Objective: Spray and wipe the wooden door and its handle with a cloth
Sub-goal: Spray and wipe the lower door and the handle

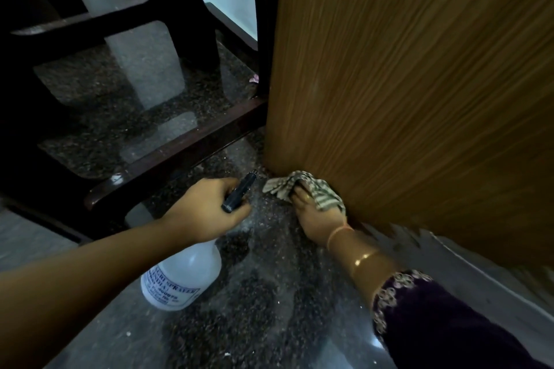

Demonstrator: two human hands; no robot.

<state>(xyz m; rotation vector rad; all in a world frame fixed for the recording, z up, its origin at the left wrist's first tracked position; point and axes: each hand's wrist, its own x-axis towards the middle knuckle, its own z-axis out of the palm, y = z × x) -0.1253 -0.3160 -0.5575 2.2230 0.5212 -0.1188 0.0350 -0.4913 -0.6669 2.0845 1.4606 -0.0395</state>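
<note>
With spray bottle (183, 275) gripped by left hand (207, 207) and cloth (308, 189) by right hand (317, 219), dirt from the floor (269, 293) may be smeared onto the door (419, 99).

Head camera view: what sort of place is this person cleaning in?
Likely a room in a home, at a doorway: a wooden door, a polished speckled stone floor, and dark wooden furniture beside it. The left hand grips a spray bottle; the right hand holds a cloth.
</note>
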